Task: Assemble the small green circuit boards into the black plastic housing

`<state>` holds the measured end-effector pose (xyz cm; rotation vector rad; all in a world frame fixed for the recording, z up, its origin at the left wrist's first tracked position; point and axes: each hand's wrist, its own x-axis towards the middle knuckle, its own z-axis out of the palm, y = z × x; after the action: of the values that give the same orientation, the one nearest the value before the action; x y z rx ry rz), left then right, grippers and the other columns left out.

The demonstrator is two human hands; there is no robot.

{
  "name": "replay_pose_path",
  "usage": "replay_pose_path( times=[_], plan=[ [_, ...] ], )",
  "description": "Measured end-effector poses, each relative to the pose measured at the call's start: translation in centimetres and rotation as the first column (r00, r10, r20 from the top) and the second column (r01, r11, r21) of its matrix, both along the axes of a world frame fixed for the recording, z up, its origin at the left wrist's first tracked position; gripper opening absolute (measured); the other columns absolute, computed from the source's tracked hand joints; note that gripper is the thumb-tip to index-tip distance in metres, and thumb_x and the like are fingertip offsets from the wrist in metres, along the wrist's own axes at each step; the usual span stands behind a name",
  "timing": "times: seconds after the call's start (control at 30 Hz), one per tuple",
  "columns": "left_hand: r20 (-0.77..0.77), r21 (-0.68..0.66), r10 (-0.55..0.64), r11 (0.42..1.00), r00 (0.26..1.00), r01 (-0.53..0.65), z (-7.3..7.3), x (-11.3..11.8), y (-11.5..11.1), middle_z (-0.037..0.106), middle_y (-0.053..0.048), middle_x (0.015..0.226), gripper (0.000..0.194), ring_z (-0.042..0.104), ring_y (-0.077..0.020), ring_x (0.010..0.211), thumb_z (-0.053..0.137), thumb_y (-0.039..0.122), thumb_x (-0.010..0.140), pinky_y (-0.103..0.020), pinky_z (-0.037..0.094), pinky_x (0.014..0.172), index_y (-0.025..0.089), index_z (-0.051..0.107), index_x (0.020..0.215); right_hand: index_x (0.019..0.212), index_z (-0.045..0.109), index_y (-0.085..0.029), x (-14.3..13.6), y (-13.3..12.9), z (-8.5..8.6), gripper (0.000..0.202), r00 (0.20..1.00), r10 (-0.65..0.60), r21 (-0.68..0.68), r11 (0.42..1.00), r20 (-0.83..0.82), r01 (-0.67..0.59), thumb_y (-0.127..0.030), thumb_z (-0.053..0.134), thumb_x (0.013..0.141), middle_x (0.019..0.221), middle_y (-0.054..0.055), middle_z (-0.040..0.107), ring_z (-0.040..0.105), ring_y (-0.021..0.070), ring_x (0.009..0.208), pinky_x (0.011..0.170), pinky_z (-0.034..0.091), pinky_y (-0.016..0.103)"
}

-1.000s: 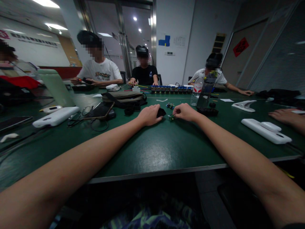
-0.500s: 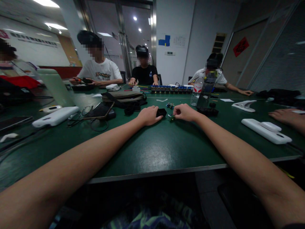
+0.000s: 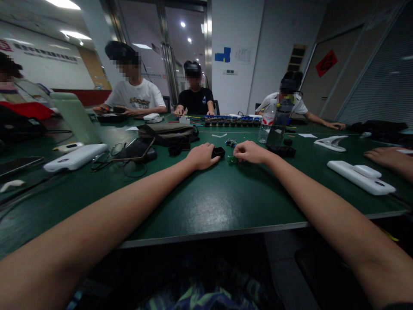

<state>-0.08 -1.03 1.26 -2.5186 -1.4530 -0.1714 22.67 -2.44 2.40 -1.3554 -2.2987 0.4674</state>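
Observation:
My left hand lies on the green table, its fingers and thumb closed around the left end of a small open black box. Just right of the box, my right hand is bent down in a pinch. At its fingertips is a small green circuit board, slightly blurred and low over the table. The exact contact is hard to make out. Behind them lies a second cluster of small electronic parts.
Behind my left hand are a grey bag and a phone. A clear bottle and a dark bottle stand behind my right hand. White power banks lie at the right. Several co-workers sit around the table.
My right hand has shifted slightly left, and the green circuit board at its fingertips has turned a little. My left hand and the black box stay in place.

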Motion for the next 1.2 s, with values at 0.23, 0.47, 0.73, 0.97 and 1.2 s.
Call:
replay_pose_path(
  times=[0.23, 0.47, 0.73, 0.97, 1.2],
  plan=[
    [0.012, 0.0, -0.003, 1.0, 1.0, 0.003, -0.1, 0.0, 0.1, 0.064, -0.017, 0.125, 0.053, 0.063, -0.0296, 0.115, 0.04, 0.056, 0.096, -0.036, 0.05, 0.094, 0.013, 0.055, 0.124, 0.074, 0.067, -0.015, 0.4, 0.3, 0.1, 0.003, 0.991, 0.035, -0.177, 0.982, -0.131, -0.058, -0.015, 0.07, 0.075, 0.065, 0.001, 0.067, 0.064, 0.0131, 0.062, 0.06, 0.05, 0.024],
    [-0.002, 0.003, 0.0, 1.0, 1.0, 0.0, -0.1, 0.0, 0.0, 0.063, -0.017, 0.126, 0.054, 0.063, -0.0298, 0.117, 0.04, 0.055, 0.096, -0.036, 0.049, 0.096, 0.012, 0.055, 0.125, 0.069, 0.068, -0.014, 0.5, 0.4, 0.3, 0.019, 0.988, 0.108, -0.205, 0.97, -0.113, -0.129, -0.027, 0.08, 0.065, 0.063, -0.002, 0.065, 0.056, 0.0104, 0.059, 0.058, 0.042, 0.024],
    [0.007, -0.001, 0.001, 1.0, 1.0, -0.001, 0.0, 0.0, 0.0, 0.064, -0.016, 0.126, 0.051, 0.063, -0.029, 0.117, 0.041, 0.055, 0.096, -0.036, 0.049, 0.096, 0.014, 0.055, 0.123, 0.063, 0.064, -0.016, 0.3, 0.2, 0.3, 0.022, 0.997, 0.081, -0.136, 0.987, -0.014, -0.082, -0.029, 0.082, 0.06, 0.064, -0.003, 0.063, 0.055, 0.0119, 0.064, 0.061, 0.037, 0.025],
    [0.019, -0.004, 0.007, 1.0, 1.0, -0.007, -0.1, 0.0, 0.1, 0.064, -0.015, 0.125, 0.051, 0.063, -0.0288, 0.117, 0.042, 0.055, 0.095, -0.036, 0.049, 0.095, 0.015, 0.055, 0.124, 0.078, 0.055, -0.018, -0.3, 0.7, -1.0, 0.039, 0.992, 0.021, -0.077, 0.997, -0.127, -0.031, -0.024, 0.085, 0.054, 0.067, -0.007, 0.056, 0.051, 0.0105, 0.062, 0.06, 0.036, 0.024],
    [0.013, -0.006, 0.005, 1.0, 1.0, -0.005, -0.1, 0.0, 0.1, 0.064, -0.016, 0.126, 0.052, 0.063, -0.0292, 0.117, 0.041, 0.055, 0.096, -0.036, 0.05, 0.095, 0.014, 0.055, 0.125, 0.097, 0.062, -0.016, -0.2, 0.8, -1.0, 0.047, 0.987, 0.092, -0.105, 0.989, -0.132, -0.106, -0.023, 0.085, 0.058, 0.069, -0.007, 0.054, 0.053, 0.0107, 0.065, 0.062, 0.041, 0.023]
  ],
)
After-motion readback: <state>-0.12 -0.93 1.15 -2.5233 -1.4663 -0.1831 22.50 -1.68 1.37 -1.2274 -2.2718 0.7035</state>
